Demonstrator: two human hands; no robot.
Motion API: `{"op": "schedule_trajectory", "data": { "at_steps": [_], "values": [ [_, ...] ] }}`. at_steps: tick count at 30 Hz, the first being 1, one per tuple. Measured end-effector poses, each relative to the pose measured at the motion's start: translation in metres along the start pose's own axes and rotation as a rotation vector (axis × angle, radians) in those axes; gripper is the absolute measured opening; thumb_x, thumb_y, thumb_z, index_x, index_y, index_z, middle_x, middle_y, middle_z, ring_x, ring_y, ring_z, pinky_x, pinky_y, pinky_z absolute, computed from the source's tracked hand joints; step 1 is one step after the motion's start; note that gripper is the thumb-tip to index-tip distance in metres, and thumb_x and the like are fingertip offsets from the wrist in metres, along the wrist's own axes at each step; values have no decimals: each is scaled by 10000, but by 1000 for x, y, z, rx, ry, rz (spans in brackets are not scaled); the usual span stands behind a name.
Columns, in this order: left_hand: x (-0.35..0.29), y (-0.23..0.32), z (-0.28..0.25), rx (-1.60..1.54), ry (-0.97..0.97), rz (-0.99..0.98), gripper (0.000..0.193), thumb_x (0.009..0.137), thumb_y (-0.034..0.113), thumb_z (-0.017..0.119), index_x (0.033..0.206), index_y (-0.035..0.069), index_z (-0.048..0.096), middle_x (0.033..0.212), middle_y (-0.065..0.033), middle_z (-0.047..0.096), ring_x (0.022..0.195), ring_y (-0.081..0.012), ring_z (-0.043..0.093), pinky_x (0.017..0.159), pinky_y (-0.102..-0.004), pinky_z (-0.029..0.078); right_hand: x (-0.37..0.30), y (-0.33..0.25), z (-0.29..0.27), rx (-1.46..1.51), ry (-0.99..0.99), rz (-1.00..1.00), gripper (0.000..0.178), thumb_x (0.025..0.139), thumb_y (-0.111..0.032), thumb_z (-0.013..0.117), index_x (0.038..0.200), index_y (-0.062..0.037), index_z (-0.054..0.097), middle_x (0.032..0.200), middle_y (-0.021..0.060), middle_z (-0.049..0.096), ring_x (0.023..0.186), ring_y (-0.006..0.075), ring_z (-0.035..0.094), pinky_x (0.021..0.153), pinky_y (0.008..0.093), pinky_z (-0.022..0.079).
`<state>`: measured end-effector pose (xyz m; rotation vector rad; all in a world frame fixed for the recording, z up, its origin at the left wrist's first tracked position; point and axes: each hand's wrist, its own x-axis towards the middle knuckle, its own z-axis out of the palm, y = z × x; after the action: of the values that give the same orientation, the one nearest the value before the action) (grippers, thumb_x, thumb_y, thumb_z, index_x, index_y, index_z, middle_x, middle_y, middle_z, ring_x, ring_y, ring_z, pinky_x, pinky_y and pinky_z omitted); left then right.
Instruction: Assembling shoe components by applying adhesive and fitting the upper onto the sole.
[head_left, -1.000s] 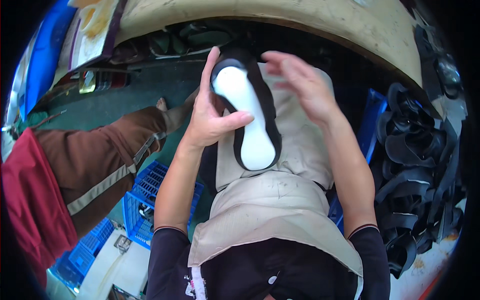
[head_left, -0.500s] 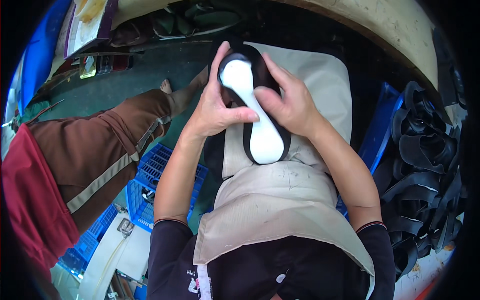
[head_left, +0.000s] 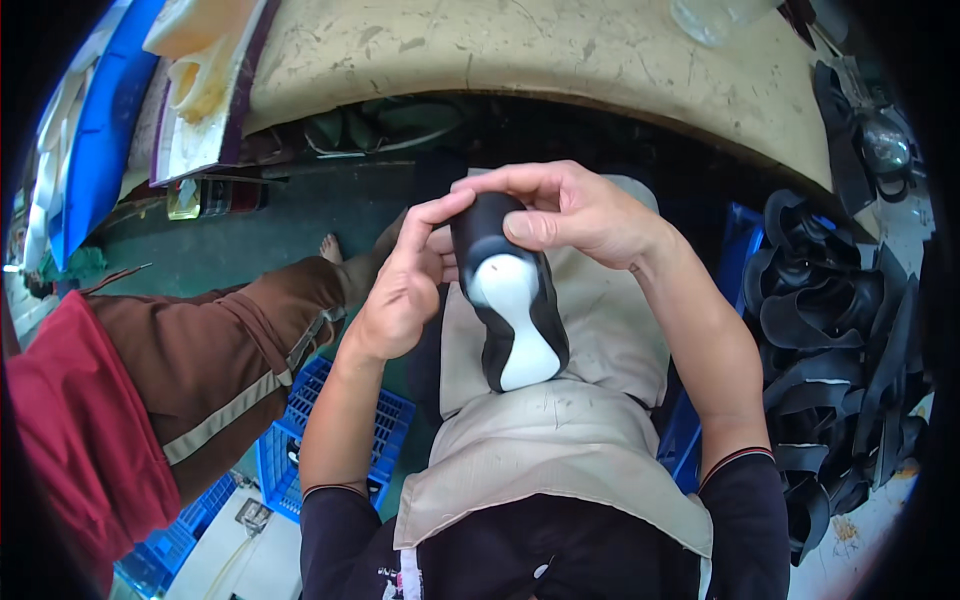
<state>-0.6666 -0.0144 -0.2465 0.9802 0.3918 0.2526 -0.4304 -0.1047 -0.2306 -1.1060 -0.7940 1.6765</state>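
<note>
A black shoe upper (head_left: 488, 222) is fitted around a foot-shaped form with a white underside (head_left: 525, 345). It lies sole side up over my lap, its near end resting on the beige apron (head_left: 545, 430). My right hand (head_left: 595, 215) grips the far end, thumb on the black material near the white underside and fingers over the tip. At the left side of that same end is my left hand (head_left: 400, 290), its fingertips against the black material and its fingers partly curled. The fingers' undersides are hidden.
A beige worktable edge (head_left: 560, 75) runs across the far side. Black uppers (head_left: 830, 300) are heaped at the right beside a blue crate (head_left: 740, 240). Another blue crate (head_left: 390, 410) stands at the left, near a person in brown trousers (head_left: 220, 350).
The far end of the upper now shows more black material over the white underside. My right hand has moved from the side to the far tip. The view has shifted, showing more worktable.
</note>
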Motion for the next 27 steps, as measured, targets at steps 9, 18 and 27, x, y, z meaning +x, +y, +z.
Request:
{"op": "schedule_trajectory", "data": {
  "at_steps": [9,18,27],
  "values": [
    [-14,11,-7,365,53,19,655,1052,340,550,1579,36,307,1305,-185,620,1077,-239,626,914,-316,500,4,2,42,-187,123,54,500,876,-144,730,1357,-24,659,1128,104,718,906,118,619,789,206,483],
    [-8,0,-14,339,86,175,549,1045,313,557,1504,24,478,1256,-164,639,998,-203,623,858,-295,496,5,16,37,-12,158,-61,541,902,-140,710,1418,-22,602,1112,99,729,861,112,609,758,200,475],
    [-11,-18,-15,352,158,293,546,1021,291,574,1492,25,493,1187,-141,672,930,-204,632,835,-286,495,5,32,41,-230,109,-115,559,990,-191,629,1504,-17,496,1270,146,686,968,181,653,828,252,503]
  ]
}}
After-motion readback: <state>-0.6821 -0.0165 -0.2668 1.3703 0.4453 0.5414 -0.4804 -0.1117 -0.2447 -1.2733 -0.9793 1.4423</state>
